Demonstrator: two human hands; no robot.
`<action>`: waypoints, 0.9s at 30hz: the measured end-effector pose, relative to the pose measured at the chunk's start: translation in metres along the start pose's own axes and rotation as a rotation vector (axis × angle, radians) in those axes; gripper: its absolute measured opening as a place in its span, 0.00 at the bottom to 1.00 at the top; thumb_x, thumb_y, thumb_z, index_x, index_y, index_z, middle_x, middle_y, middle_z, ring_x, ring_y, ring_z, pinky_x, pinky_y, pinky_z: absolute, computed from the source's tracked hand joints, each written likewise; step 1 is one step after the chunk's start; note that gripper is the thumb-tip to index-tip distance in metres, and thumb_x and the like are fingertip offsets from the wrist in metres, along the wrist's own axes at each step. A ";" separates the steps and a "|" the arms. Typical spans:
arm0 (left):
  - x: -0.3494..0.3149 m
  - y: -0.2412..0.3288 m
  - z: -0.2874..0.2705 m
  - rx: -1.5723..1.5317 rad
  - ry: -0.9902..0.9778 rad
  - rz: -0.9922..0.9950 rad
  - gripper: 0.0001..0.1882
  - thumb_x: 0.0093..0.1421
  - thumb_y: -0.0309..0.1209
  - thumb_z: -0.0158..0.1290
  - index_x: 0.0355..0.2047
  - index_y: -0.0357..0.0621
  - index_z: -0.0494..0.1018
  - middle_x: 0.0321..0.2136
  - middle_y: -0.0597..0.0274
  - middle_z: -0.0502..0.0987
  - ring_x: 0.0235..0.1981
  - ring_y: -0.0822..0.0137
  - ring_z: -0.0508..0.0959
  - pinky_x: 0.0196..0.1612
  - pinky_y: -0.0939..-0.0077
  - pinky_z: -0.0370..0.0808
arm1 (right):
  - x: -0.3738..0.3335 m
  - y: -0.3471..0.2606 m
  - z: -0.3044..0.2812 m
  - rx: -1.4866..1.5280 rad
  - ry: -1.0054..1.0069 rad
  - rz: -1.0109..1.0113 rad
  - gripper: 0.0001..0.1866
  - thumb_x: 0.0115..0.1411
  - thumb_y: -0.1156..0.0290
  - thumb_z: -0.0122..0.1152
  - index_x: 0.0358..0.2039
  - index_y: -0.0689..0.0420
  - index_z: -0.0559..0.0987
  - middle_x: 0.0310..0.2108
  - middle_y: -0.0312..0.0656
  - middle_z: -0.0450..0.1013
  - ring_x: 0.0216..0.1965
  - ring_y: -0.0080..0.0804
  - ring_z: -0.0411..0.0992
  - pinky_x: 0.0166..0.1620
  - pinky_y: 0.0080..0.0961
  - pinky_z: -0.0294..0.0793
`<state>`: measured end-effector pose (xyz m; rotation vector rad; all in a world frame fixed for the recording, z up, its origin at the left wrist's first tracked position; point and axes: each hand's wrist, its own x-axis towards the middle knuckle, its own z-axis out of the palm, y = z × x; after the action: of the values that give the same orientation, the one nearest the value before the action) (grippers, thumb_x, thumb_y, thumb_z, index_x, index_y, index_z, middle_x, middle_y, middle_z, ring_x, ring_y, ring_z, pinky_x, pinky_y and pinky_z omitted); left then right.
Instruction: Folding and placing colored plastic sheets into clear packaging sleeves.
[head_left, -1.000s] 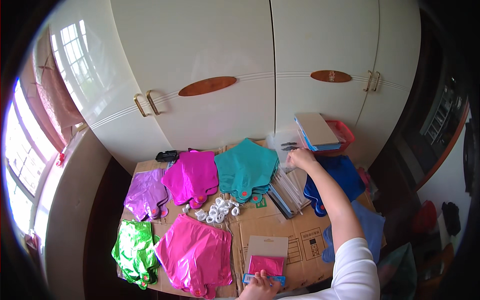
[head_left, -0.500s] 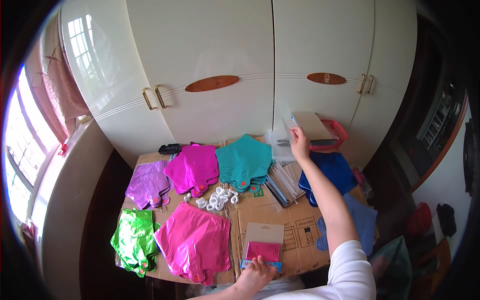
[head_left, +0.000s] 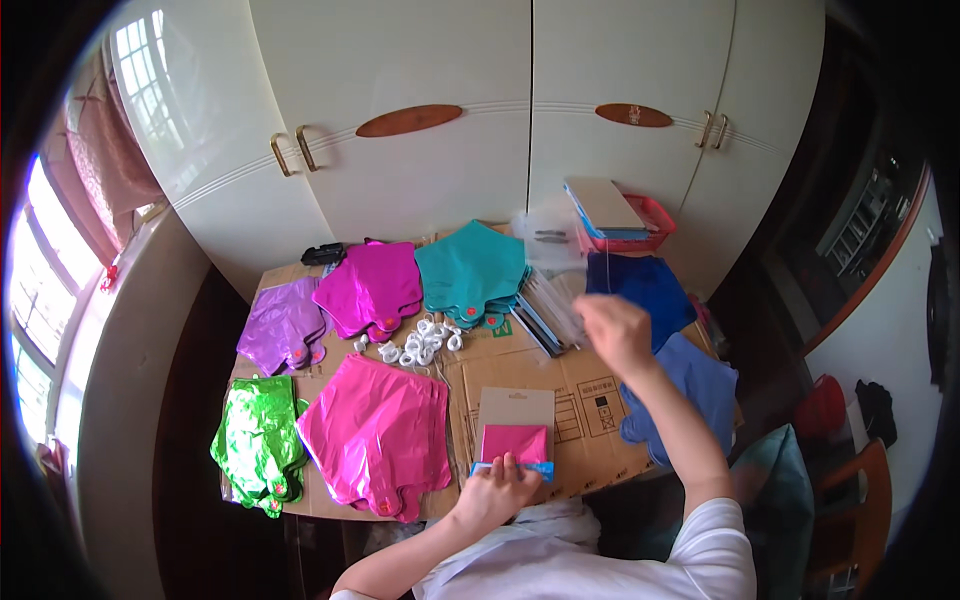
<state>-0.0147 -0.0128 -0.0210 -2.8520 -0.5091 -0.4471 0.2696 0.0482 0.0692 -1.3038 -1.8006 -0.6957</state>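
My left hand (head_left: 500, 492) is at the table's near edge, its fingers over the lower end of a beige hanging card (head_left: 517, 405) and holding it. On the card lie a folded pink foil piece (head_left: 514, 442) and a blue strip (head_left: 540, 468). My right hand (head_left: 617, 330), blurred by motion, is raised over the right half of the table with its fingers closed. A faint clear plastic bag (head_left: 568, 322) seems to trail from its fingertips. Beyond it lies a stack of clear plastic bags (head_left: 550, 236) with dark marks. Beside them are several narrow sleeves (head_left: 545, 315).
Flat foil balloons lie in stacks: lilac (head_left: 280, 322), magenta (head_left: 370, 285), teal (head_left: 472, 268), green (head_left: 257, 435), pink (head_left: 378, 430), dark blue (head_left: 645, 295), lighter blue (head_left: 685, 400). White ribbon coils (head_left: 425, 340) sit mid-table. A red basket (head_left: 655, 225) holding cards stands against the cabinet (head_left: 420, 60).
My right hand has drawn back from the clear bags toward me, a faint bag seemingly trailing from it. My left hand stays on the card. The whole view has shifted with my head.
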 end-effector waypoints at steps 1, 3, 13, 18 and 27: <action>-0.002 -0.003 -0.001 -0.068 0.039 -0.039 0.11 0.51 0.30 0.51 0.35 0.43 0.68 0.39 0.40 0.78 0.29 0.61 0.81 0.26 0.69 0.79 | -0.007 -0.020 -0.007 -0.114 -0.106 -0.069 0.08 0.47 0.74 0.60 0.30 0.51 0.77 0.28 0.33 0.74 0.29 0.28 0.74 0.28 0.26 0.72; -0.007 -0.010 -0.006 -0.192 0.126 -0.116 0.10 0.50 0.29 0.51 0.34 0.43 0.67 0.38 0.43 0.79 0.27 0.64 0.81 0.24 0.72 0.77 | -0.034 -0.044 -0.009 -0.266 -0.272 -0.153 0.04 0.47 0.70 0.58 0.26 0.51 0.74 0.22 0.31 0.67 0.29 0.24 0.72 0.27 0.23 0.70; -0.020 -0.018 -0.020 -0.145 0.093 0.033 0.12 0.48 0.29 0.53 0.34 0.43 0.68 0.36 0.46 0.79 0.25 0.66 0.80 0.24 0.72 0.77 | -0.108 -0.068 0.005 0.070 -0.547 0.212 0.04 0.51 0.70 0.58 0.22 0.54 0.78 0.22 0.38 0.71 0.30 0.37 0.75 0.32 0.34 0.75; -0.024 -0.019 -0.032 0.029 -0.013 0.239 0.10 0.51 0.32 0.51 0.32 0.42 0.68 0.34 0.39 0.78 0.34 0.57 0.82 0.29 0.73 0.78 | -0.108 -0.062 0.017 0.287 -0.527 0.427 0.04 0.52 0.70 0.61 0.28 0.54 0.82 0.25 0.41 0.74 0.29 0.41 0.75 0.33 0.34 0.75; -0.024 -0.014 -0.034 0.067 0.027 0.374 0.09 0.51 0.34 0.51 0.31 0.47 0.68 0.36 0.44 0.79 0.35 0.60 0.82 0.32 0.76 0.78 | -0.106 -0.099 0.029 0.074 -0.363 0.202 0.04 0.47 0.74 0.60 0.21 0.52 0.74 0.22 0.35 0.68 0.27 0.32 0.73 0.28 0.29 0.73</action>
<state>-0.0499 -0.0162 0.0051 -2.7815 0.0192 -0.3892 0.1843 -0.0147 -0.0340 -1.6128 -1.9174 -0.2904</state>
